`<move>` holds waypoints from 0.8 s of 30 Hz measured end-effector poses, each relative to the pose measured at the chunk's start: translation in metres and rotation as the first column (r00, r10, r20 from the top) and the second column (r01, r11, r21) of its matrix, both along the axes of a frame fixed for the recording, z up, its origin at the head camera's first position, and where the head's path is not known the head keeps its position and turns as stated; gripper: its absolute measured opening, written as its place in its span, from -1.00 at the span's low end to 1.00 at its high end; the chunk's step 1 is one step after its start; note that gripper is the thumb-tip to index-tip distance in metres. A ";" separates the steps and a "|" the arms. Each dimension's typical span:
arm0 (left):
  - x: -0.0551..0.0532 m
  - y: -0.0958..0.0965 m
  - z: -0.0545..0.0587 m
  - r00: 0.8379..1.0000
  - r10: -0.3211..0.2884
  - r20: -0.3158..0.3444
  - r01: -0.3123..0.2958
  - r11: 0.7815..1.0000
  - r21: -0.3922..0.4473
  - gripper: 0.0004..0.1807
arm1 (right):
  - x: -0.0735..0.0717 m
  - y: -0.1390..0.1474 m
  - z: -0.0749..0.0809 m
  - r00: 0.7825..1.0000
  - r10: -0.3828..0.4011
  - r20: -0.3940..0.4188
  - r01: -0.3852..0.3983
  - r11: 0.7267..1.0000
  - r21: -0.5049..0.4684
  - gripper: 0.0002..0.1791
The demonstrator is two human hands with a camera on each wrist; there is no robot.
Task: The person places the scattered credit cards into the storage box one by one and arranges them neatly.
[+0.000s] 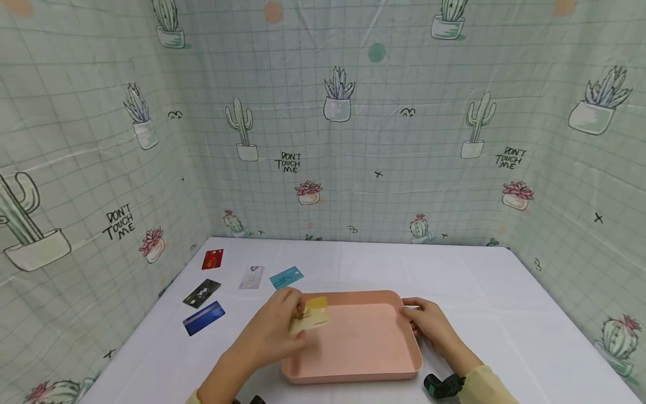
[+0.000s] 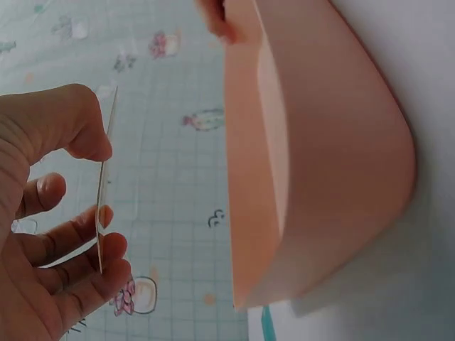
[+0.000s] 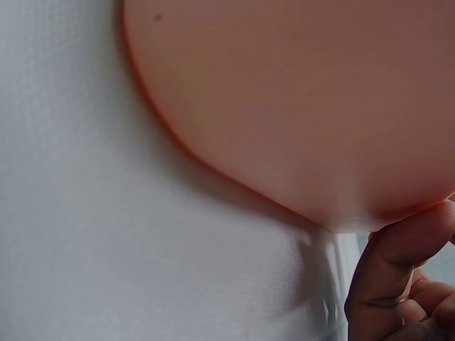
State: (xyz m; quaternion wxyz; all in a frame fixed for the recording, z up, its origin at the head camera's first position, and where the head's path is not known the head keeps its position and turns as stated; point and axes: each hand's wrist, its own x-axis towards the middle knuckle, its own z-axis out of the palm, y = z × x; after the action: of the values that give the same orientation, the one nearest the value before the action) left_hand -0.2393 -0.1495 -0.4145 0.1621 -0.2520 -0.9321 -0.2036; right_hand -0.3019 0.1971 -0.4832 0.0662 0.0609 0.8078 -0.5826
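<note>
My left hand pinches a yellow card by its edges, thumb on one side and fingers on the other. The card is held over the left part of a pink rectangular tray. In the left wrist view the card appears edge-on, apart from the tray wall. At the tray's right side my right hand grips the rim near the far corner. From the right wrist, curled fingers show against the tray's edge. The tray's inside is bare where it shows.
Left of the tray, a red card, a black VIP card and a blue card lie on the white table. A silvery card and a teal card lie behind the left hand. Cactus-print cloth surrounds the table.
</note>
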 end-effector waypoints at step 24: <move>-0.003 0.038 -0.010 0.981 -0.188 0.041 0.189 0.982 -0.017 -0.61 | 0.000 0.002 -0.001 1.000 -0.001 0.021 0.001 1.000 -0.002 -0.45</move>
State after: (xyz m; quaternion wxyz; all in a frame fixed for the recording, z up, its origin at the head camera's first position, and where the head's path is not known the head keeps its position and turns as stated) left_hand -0.2419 -0.1112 -0.4242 0.1212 -0.3368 -0.9091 -0.2130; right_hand -0.3017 0.1987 -0.4838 0.0744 0.0675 0.8063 -0.5829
